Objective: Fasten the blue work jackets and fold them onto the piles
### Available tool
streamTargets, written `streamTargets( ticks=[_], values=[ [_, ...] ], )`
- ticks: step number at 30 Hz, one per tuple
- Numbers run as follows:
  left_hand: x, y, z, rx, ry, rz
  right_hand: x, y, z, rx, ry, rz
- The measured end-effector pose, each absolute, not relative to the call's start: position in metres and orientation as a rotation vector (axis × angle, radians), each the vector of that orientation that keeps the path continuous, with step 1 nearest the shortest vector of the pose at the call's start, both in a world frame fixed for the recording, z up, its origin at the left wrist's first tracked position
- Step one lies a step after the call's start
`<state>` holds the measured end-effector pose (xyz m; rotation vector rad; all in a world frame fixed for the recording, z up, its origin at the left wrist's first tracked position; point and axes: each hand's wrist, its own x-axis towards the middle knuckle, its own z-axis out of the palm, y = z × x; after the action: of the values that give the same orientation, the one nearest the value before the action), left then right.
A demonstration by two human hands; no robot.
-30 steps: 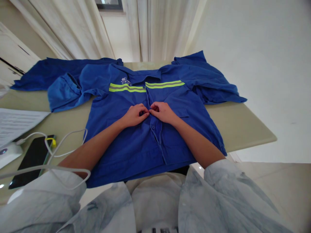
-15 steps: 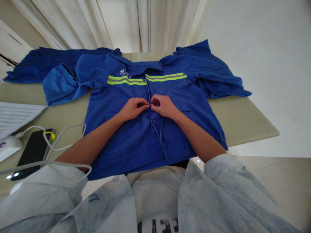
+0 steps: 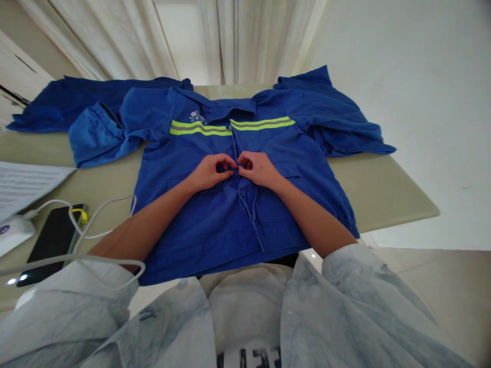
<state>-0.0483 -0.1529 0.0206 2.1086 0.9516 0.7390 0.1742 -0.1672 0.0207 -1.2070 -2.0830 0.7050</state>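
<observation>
A blue work shirt (image 3: 199, 204) with yellow-green reflective stripes lies front-up on the beige table (image 3: 383, 189), collar away from me. My left hand (image 3: 210, 173) and my right hand (image 3: 258, 168) meet at the button placket in the middle of the chest. Both hands are closed in a pinch on the placket fabric, fingertips almost touching each other. A blue button shows on the placket just below my right hand. The shirt's hem hangs over the near table edge.
Another blue garment (image 3: 76, 102) lies spread behind the shirt on the left and right. At the left sit a black phone (image 3: 49, 240), white cables (image 3: 95, 225), a white device (image 3: 11, 232) and a sheet of paper (image 3: 26, 184). Curtains hang behind the table.
The view tilted slightly, so the shirt sits a little higher in frame. My hands stay pinched at the placket with only small finger movements.
</observation>
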Motion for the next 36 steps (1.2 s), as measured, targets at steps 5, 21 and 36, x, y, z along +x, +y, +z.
streamTargets(
  ticks=[5, 21, 36],
  values=[
    [-0.048, -0.152, 0.019, 2.068, 0.975, 0.761, 0.173, -0.168, 0.020, -1.215, -2.062, 0.680],
    [-0.046, -0.159, 0.019, 2.137, 0.987, 0.831, 0.173, -0.170, 0.022, -1.235, -2.040, 0.715],
    [-0.041, -0.162, 0.022, 2.022, 1.095, 0.897, 0.163, -0.181, 0.036, -1.307, -2.138, 0.483]
  ],
)
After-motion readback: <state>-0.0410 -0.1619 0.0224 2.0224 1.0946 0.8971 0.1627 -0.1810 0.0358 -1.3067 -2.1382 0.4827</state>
